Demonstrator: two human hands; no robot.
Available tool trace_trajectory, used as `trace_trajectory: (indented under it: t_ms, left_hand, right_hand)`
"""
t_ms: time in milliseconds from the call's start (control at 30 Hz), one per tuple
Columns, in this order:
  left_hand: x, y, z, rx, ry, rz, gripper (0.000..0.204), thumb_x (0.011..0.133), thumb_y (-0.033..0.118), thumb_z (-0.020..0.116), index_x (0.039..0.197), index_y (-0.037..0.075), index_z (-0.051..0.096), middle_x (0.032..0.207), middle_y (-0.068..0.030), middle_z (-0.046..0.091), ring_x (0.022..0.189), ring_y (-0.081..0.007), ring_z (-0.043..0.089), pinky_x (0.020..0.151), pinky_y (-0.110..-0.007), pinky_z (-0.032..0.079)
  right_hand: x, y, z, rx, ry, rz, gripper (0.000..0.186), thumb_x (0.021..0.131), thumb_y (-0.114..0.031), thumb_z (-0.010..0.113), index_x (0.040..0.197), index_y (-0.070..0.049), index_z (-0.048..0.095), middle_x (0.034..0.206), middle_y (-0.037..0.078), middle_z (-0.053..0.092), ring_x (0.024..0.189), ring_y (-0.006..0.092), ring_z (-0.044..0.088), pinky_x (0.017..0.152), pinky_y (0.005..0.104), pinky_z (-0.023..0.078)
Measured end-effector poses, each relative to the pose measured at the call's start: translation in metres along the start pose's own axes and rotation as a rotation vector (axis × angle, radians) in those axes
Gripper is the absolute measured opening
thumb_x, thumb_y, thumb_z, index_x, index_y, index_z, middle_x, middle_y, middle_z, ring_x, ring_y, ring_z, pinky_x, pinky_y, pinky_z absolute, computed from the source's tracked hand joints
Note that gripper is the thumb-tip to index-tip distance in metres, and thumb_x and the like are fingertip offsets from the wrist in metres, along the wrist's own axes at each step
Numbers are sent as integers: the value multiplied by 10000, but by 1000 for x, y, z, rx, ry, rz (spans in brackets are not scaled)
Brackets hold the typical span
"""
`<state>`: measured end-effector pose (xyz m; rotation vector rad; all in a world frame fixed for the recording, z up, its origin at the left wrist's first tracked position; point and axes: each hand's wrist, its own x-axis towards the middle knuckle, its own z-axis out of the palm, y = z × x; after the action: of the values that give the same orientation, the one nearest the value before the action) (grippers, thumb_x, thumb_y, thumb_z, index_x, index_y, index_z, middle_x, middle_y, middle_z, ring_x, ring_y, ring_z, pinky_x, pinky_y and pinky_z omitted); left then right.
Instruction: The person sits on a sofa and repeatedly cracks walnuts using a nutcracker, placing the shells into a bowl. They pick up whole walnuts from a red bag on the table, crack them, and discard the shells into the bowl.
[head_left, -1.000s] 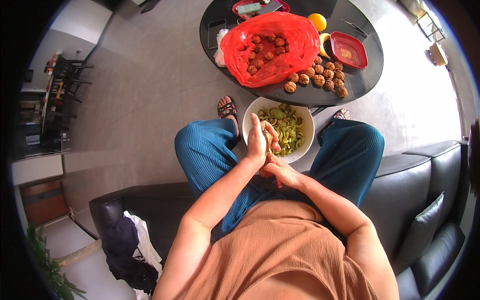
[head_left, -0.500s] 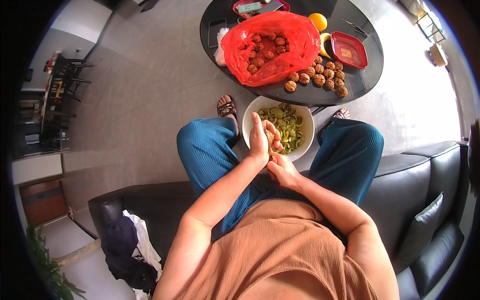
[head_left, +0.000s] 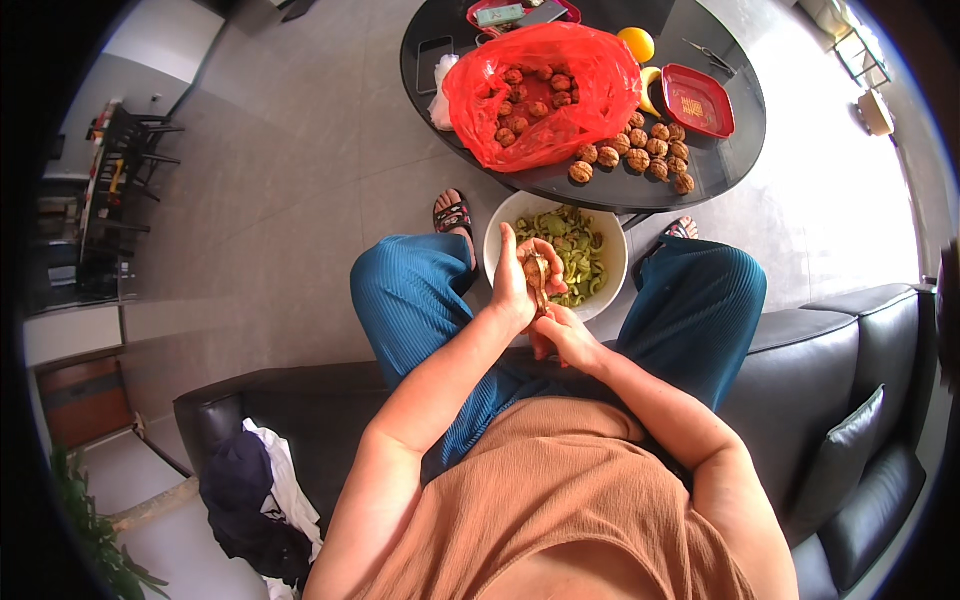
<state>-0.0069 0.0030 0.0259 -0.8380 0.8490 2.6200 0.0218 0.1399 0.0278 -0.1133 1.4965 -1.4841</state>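
Note:
Over the white bowl my left hand is cupped round a brown walnut, its thumb stretched upward and its fingers curled on the far side. My right hand is just below and to the right, closed on the lower end of a slim, shiny brown tool whose upper part lies against the walnut. The tool's kind is too small to make out. Green husk pieces fill much of the bowl, which stands on the floor between my feet.
A black oval table stands beyond the bowl. On it are a red plastic bag holding walnuts, several loose walnuts, an orange, a banana, a red tray and scissors. The black sofa is beneath me.
My left hand has turned slightly, and more of the walnut and the shiny tool shows between my hands. My right hand has shifted a little, staying by the left.

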Motion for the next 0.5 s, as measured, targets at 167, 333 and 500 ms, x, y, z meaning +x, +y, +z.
trace_trajectory:
  t_ms: [167, 333, 500]
  left_hand:
    - [9, -1, -15, 16, -33, -22, 723, 920, 728, 278, 807, 75, 567, 688, -81, 590, 561, -187, 556, 545, -341, 506]
    - [15, -8, -25, 38, -43, -33, 722, 923, 720, 287, 804, 70, 579, 679, -64, 595, 567, -178, 567, 550, -326, 522]
    - [12, -5, -22, 62, 122, -45, 713, 918, 719, 316, 857, 68, 600, 697, -49, 608, 628, -168, 613, 579, -299, 535]
  right_hand:
    - [2, -3, -3, 57, -145, 6, 317, 851, -281, 456, 797, -5, 602, 773, 89, 627, 706, 172, 615, 420, 259, 428]
    - [2, 0, -1, 54, -150, 9, 340, 853, -284, 455, 817, 11, 621, 776, 93, 628, 742, 180, 618, 448, 263, 450]
    - [2, 1, -4, 14, -201, -2, 338, 846, -302, 468, 797, -4, 619, 753, 77, 615, 672, 154, 589, 412, 259, 421]
